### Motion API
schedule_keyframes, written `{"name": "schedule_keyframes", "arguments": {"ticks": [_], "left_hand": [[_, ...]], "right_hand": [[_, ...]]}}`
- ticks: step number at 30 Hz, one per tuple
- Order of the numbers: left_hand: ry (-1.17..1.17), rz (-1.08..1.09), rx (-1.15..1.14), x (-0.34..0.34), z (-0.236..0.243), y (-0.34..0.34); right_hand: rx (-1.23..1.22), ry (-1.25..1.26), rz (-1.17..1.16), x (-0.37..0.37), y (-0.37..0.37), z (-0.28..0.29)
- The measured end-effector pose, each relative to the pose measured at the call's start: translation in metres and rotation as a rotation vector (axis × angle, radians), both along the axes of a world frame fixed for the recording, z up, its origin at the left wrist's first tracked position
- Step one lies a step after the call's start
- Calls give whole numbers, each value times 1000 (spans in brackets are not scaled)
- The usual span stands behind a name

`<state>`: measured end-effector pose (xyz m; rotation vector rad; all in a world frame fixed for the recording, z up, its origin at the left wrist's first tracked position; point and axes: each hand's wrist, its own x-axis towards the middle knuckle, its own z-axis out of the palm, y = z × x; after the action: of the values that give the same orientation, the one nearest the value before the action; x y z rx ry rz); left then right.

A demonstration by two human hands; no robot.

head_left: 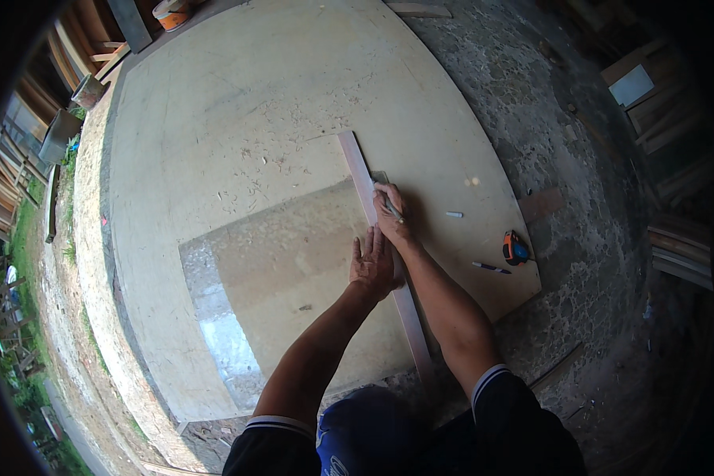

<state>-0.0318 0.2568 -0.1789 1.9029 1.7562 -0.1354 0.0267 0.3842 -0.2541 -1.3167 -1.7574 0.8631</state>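
A long, narrow wooden strip (357, 163) lies along the right part of a clear sheet (293, 278) on a large plywood board (238, 95). Fingers spread, my left hand (371, 268) presses flat on the strip and the sheet beside it. Just beyond it, my right hand (393, 216) grips a marker pen (392, 208) by the strip's right edge; its tip is hard to make out. To the right on the board are a small white cap (454, 214), a dark pen (492, 268) and an orange-and-black tape measure (516, 248).
Wood shavings (270, 159) are scattered over the board's middle. Rough concrete floor (523, 103) borders it on the right, with stacked timber (681, 250) farther off. An orange bucket (170, 14) stands beyond the far left corner; grass (36, 238) runs along the left.
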Motion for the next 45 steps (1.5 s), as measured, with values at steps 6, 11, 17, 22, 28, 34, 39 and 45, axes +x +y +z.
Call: {"name": "schedule_keyframes", "arguments": {"ticks": [6,11,17,22,28,34,39,45], "left_hand": [[-32,40,-21,1,-1,0],[-12,44,-2,-8,-2,-6],[-17,51,-52,0,3,0],[-20,18,-9,0,0,-2],[-33,33,25,-5,-8,-4],[-33,29,8,-3,1,-2],[-25,30,10,-3,-1,-2],[-34,38,0,-2,-1,0]], "right_hand": [[-63,-4,9,-5,4,2],[-170,-15,79,-13,1,39],[-56,-186,22,-13,7,37],[182,-55,-53,-13,0,17],[119,-142,19,-18,11,25],[92,-259,1,-17,19,32],[73,-256,10,-17,19,32],[87,-248,23,-18,20,35]]}}
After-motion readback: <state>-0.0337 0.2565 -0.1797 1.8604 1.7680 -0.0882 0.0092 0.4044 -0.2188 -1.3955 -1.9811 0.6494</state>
